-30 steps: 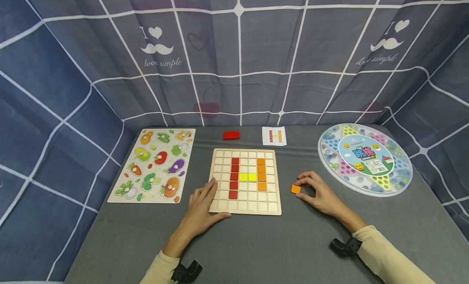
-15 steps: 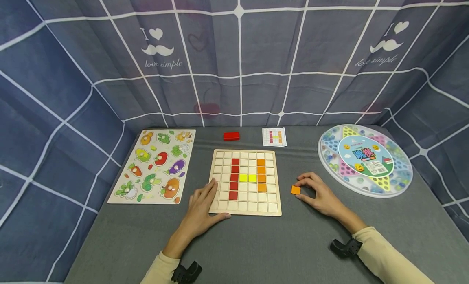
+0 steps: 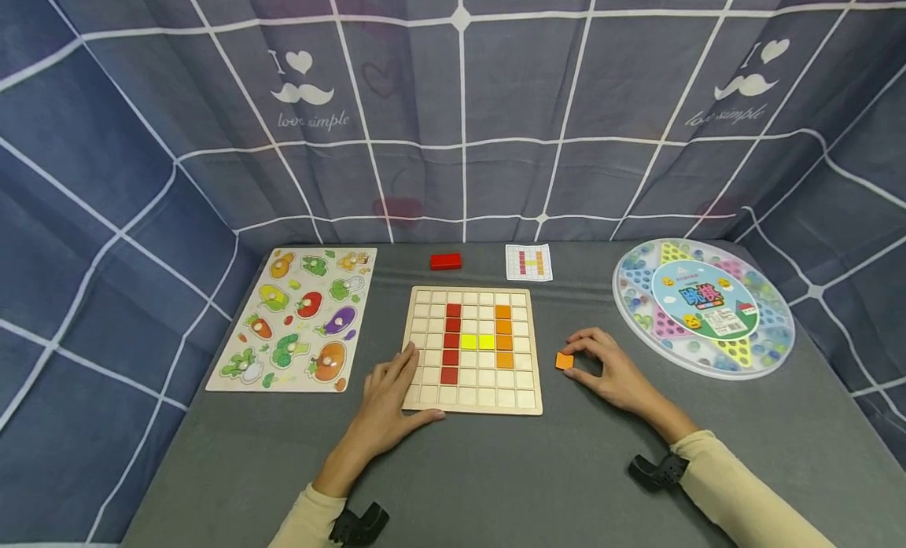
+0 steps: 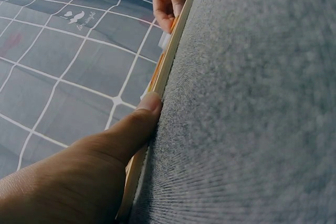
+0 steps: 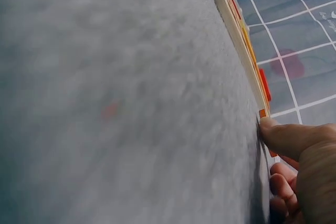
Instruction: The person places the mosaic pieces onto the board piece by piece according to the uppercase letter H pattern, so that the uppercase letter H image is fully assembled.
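Observation:
A wooden grid board (image 3: 432,399) lies on the grey cloth, bearing a column of red squares (image 3: 451,340), two yellow squares (image 3: 477,341) and a column of orange squares (image 3: 504,337). At its near left corner my left hand (image 3: 385,406) rests with straight fingers along the side and the thumb (image 4: 149,103) against the front edge. To the right of the board, my right hand (image 3: 612,371) pinches a small orange block (image 3: 564,361) between thumb and fingers, close over the cloth. In the right wrist view, the thumb (image 5: 283,132) covers much of that orange block (image 5: 263,113).
Behind the board are a red block (image 3: 446,261) and a small printed pattern card (image 3: 528,262). A vegetable picture board (image 3: 290,320) lies at the left. A round, colourful game board (image 3: 704,308) sits at the right, and a tiled curtain (image 3: 425,115) rises behind the table.
My right hand has shifted slightly left toward the board, carrying the orange block along. The left hand stays where it was, and the squares on the board are unchanged.

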`<action>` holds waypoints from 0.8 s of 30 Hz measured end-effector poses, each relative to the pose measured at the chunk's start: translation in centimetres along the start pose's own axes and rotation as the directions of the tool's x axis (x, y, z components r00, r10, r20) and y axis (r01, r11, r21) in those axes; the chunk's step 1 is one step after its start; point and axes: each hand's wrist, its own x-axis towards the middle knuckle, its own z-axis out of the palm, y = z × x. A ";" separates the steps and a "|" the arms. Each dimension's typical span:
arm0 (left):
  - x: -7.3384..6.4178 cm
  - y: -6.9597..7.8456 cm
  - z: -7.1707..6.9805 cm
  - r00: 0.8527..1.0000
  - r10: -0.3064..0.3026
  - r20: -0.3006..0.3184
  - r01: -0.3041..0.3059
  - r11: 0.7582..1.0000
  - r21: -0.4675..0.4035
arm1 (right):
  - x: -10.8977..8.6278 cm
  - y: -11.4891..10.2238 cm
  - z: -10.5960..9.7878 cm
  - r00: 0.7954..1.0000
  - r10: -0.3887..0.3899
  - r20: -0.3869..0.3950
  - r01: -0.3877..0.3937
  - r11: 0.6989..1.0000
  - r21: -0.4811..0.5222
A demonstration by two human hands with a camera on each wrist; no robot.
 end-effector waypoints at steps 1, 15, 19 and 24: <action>0.0 0.0 0.0 1.000 0.002 0.000 -0.002 1.000 0.003 | 0.3 -0.1 0.2 1.000 0.000 0.001 0.000 1.000 0.003; 0.0 -0.3 0.0 1.000 0.020 -0.014 -0.020 1.000 0.011 | 3.4 -4.8 4.2 0.981 -0.170 0.097 0.161 0.982 0.096; 0.0 -0.3 0.0 1.000 0.015 -0.007 -0.015 1.000 0.012 | 3.6 -5.3 4.9 0.978 -0.177 0.110 0.165 0.980 0.116; 0.0 -0.2 -0.1 1.000 0.000 0.003 0.000 1.000 0.007 | 3.6 -5.3 5.2 0.980 -0.164 0.117 0.152 0.983 0.105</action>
